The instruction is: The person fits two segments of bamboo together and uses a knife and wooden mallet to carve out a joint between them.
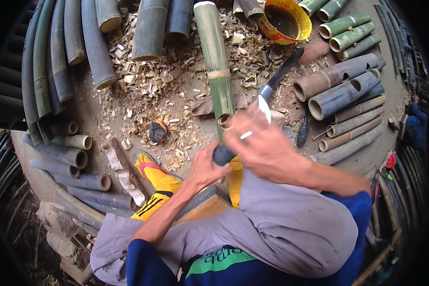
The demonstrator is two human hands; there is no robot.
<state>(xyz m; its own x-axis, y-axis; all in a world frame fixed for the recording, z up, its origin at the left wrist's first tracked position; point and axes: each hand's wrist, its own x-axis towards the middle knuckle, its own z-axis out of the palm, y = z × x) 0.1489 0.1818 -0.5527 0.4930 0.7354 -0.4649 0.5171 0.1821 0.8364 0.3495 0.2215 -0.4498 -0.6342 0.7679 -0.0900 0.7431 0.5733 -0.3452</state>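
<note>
A green bamboo tube (216, 66), partly scraped pale, points away from me, with a hole near its close end. My left hand (206, 166) is closed round a black rounded piece (223, 155) at the tube's near end; whether the two are joined is hidden. My right hand (264, 145), blurred by motion and wearing a ring, is closed on a knife. Its bright blade (264, 108) shows at the fingers. Beyond it are a silver collar (266, 91) and a long dark curved part (287, 68). The right fingers partly cover the tube's near end.
Wood chips (152, 83) litter the ground. Cut bamboo tubes lie at left (94, 181) and right (343, 95). A yellow bucket (298, 21) of dark liquid stands at the back. An orange-black tape measure (158, 131) and a notched wood block (123, 167) lie near my foot.
</note>
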